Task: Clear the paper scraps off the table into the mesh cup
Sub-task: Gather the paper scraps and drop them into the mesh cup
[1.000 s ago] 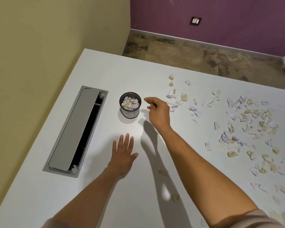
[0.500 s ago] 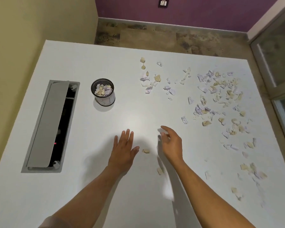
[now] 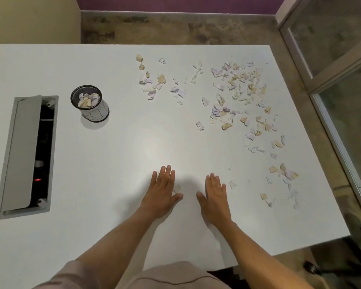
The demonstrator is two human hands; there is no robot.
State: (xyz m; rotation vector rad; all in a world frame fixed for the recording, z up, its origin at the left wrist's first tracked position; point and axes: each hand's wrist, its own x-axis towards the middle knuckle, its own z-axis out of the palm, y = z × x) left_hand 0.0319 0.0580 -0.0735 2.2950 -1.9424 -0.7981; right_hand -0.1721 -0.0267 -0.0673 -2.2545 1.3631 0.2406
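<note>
A black mesh cup (image 3: 90,103) with paper scraps inside stands on the white table (image 3: 133,142) at the left. Several torn beige and lilac paper scraps (image 3: 236,97) lie scattered over the table's right half, with a smaller group (image 3: 152,84) near the far middle. My left hand (image 3: 163,190) and my right hand (image 3: 215,195) rest flat, palms down, side by side near the front edge. One small beige scrap (image 3: 177,188) lies between them, beside my left thumb. Both hands hold nothing.
A grey cable hatch (image 3: 25,155) with its flap raised is sunk into the table at the left. The table's right edge borders a glass partition (image 3: 342,59). More scraps (image 3: 283,174) lie near the front right corner.
My right hand has come back from beside the cup to the front of the table and now lies flat next to my left hand. The camera view has shifted towards the right.
</note>
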